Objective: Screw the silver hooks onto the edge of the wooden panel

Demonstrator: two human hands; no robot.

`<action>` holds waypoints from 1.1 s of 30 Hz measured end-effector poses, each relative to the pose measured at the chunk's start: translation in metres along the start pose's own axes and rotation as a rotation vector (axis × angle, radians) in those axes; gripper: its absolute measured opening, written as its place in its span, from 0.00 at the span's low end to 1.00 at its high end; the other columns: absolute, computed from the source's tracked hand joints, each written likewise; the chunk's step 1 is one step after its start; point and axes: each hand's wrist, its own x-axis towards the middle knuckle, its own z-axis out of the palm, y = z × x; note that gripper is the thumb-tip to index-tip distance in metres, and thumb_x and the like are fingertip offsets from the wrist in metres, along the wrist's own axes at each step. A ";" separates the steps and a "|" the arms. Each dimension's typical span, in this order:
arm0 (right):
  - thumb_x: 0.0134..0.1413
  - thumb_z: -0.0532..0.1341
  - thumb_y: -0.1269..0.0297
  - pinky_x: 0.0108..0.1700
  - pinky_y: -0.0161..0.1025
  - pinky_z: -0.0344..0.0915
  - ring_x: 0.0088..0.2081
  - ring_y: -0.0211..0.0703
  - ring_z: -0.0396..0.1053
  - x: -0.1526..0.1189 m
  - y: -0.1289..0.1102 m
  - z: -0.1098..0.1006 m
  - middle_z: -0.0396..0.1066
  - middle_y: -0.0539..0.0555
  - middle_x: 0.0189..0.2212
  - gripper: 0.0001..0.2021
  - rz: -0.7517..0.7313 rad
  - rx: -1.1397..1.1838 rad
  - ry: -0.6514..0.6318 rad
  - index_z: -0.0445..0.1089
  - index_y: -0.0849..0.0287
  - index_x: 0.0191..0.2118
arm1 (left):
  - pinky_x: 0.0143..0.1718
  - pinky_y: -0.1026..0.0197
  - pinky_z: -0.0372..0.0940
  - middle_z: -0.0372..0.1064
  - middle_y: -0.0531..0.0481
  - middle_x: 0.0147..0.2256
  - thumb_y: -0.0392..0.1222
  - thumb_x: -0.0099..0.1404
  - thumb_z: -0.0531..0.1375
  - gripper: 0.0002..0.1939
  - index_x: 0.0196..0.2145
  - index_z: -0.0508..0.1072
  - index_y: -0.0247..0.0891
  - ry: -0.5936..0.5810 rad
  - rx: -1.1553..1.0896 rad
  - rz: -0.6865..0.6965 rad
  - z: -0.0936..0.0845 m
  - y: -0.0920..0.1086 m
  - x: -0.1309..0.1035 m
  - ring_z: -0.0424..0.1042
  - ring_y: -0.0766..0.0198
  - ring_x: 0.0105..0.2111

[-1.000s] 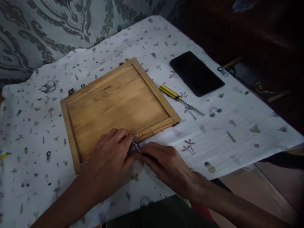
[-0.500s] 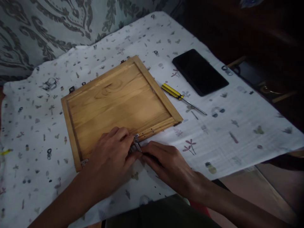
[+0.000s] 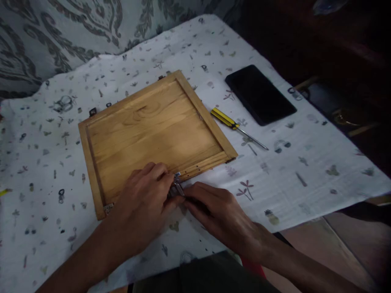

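A wooden panel [image 3: 152, 122] with a raised frame lies tilted across the cloth. At its near edge sits a small metal clasp [image 3: 179, 185], partly hidden by my fingers. My left hand [image 3: 148, 199] rests over that edge, fingers bent on the wood, thumb and forefinger closed about the clasp's left side. From the right, my right hand [image 3: 218, 209] pinches the clasp's free end, its fingertips close to my left thumb. Several small dark holes show along the edge right of the clasp. Another metal fitting [image 3: 108, 208] sits at the panel's near left corner.
A yellow-and-black screwdriver [image 3: 226, 118] lies right of the panel, with a black phone or tablet [image 3: 261, 95] beyond it. Dark fittings [image 3: 92, 112] stick out at the panel's far edge. A patterned cloth [image 3: 293, 162] covers the table; patterned fabric [image 3: 76, 28] rises behind.
Both hands stay at the clasp with almost the same grip. The whole view has shifted slightly; the panel, screwdriver and black device keep their places on the cloth.
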 end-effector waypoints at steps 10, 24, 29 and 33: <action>0.64 0.60 0.73 0.32 0.35 0.71 0.30 0.37 0.74 -0.004 0.000 -0.054 0.78 0.54 0.38 0.09 -0.020 -0.282 0.274 0.72 0.59 0.48 | 0.46 0.41 0.70 0.73 0.43 0.44 0.42 0.67 0.61 0.07 0.39 0.77 0.37 0.032 -0.016 -0.005 0.002 0.000 -0.003 0.72 0.47 0.45; 0.62 0.59 0.60 0.33 0.45 0.68 0.30 0.48 0.73 0.018 0.055 -0.112 0.77 0.60 0.43 0.18 0.301 -0.851 0.200 0.75 0.61 0.53 | 0.48 0.47 0.69 0.74 0.45 0.43 0.45 0.68 0.62 0.09 0.40 0.77 0.37 -0.039 0.050 -0.003 -0.002 -0.003 0.001 0.73 0.50 0.46; 0.63 0.58 0.60 0.35 0.45 0.67 0.33 0.50 0.74 0.043 0.054 -0.109 0.76 0.61 0.47 0.19 0.340 -0.862 0.174 0.74 0.62 0.55 | 0.46 0.49 0.69 0.74 0.45 0.43 0.46 0.68 0.62 0.09 0.38 0.77 0.38 0.011 0.070 0.024 0.003 -0.005 -0.001 0.72 0.51 0.46; 0.62 0.58 0.63 0.38 0.45 0.68 0.39 0.53 0.75 0.059 0.057 -0.107 0.77 0.60 0.45 0.17 0.345 -0.819 0.136 0.75 0.61 0.53 | 0.47 0.47 0.69 0.73 0.45 0.43 0.46 0.68 0.62 0.10 0.38 0.77 0.37 -0.016 0.068 0.011 0.000 -0.004 -0.001 0.72 0.51 0.46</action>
